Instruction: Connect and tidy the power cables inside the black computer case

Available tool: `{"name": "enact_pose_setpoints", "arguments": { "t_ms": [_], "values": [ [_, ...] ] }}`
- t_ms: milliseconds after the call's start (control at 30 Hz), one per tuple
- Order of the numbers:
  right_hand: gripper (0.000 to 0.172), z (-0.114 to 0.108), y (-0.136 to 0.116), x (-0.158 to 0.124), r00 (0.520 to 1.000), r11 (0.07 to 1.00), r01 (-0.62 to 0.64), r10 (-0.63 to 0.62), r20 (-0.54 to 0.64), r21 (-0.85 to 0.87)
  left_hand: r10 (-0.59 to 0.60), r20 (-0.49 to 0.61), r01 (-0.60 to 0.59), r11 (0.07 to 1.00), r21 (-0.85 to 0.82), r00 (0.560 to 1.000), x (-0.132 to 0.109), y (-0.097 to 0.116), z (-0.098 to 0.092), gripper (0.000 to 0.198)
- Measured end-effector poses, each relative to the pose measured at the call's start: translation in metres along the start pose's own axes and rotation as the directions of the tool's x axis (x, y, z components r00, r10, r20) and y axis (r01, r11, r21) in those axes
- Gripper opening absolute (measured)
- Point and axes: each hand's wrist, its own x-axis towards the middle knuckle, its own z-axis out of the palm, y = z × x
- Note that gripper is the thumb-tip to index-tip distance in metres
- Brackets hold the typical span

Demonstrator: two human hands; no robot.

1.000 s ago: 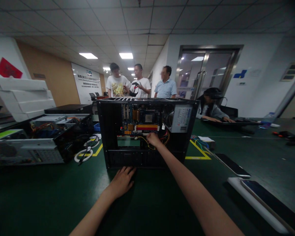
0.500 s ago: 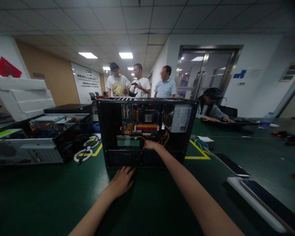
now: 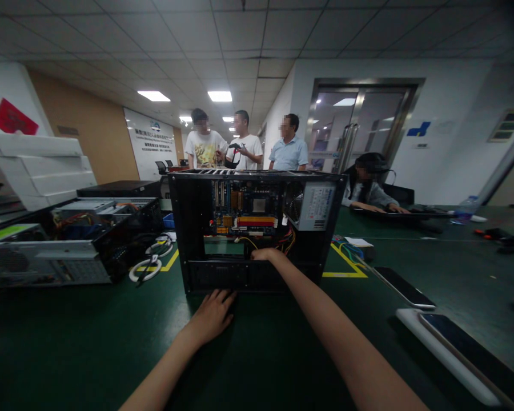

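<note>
A black open-sided computer case (image 3: 216, 275) stands in front of me, with a motherboard (image 3: 257, 206), a silver power supply (image 3: 314, 205) and coloured cables (image 3: 289, 242) inside. My left hand (image 3: 214, 314) lies flat on the green table, fingers spread, its fingertips at the case's lower front edge. Reaching into the lower part of the case is my right hand (image 3: 266, 255), with its fingers curled in. The case's dark interior and lower rail partly hide those fingers, and what they hold cannot be made out. A thin yellowish cable (image 3: 246, 240) runs just above that hand.
Another opened computer case (image 3: 64, 251) lies to the left, beside coiled white cables (image 3: 145, 270). Phones (image 3: 405, 287) and a white slab-like device (image 3: 445, 354) rest at the right. A person (image 3: 368, 182) sits at a keyboard behind; three people (image 3: 244, 142) stand farther back.
My right hand has dropped slightly deeper behind the case's lower rail. My left hand and the case look unmoved.
</note>
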Motion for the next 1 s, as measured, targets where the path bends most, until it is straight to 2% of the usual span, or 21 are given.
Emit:
{"name": "enact_pose_setpoints", "arguments": {
  "t_ms": [67,233,467,667,800,1000],
  "values": [
    [0.005,0.000,-0.001,-0.002,1.000,1.000,-0.009,0.009,0.023,-0.013,0.003,-0.002,-0.003,1.000,0.001,1.000,0.000,0.000,0.001,0.053],
    [0.022,-0.001,-0.002,-0.006,0.990,0.995,-0.059,0.069,0.127,-0.081,0.011,-0.010,-0.011,1.000,0.016,1.000,0.001,-0.001,0.003,0.053],
    [0.020,-0.004,-0.005,-0.013,0.989,0.989,-0.124,0.130,0.067,-0.085,0.015,-0.007,-0.015,1.000,0.003,1.000,0.000,0.000,0.000,0.053],
    [0.012,-0.003,-0.001,-0.008,0.988,0.988,-0.147,0.149,0.049,-0.041,0.006,0.007,-0.006,1.000,0.003,1.000,-0.001,0.003,-0.004,0.052],
    [0.014,-0.003,-0.001,-0.005,0.986,0.985,-0.166,0.167,-0.015,0.035,0.010,0.008,-0.010,1.000,0.010,1.000,0.000,0.003,-0.004,0.051],
    [0.018,-0.004,-0.010,-0.011,0.961,0.991,-0.125,0.135,-0.242,0.057,0.017,-0.005,-0.017,1.000,0.014,1.000,0.000,0.001,-0.002,0.052]
  ]
}}
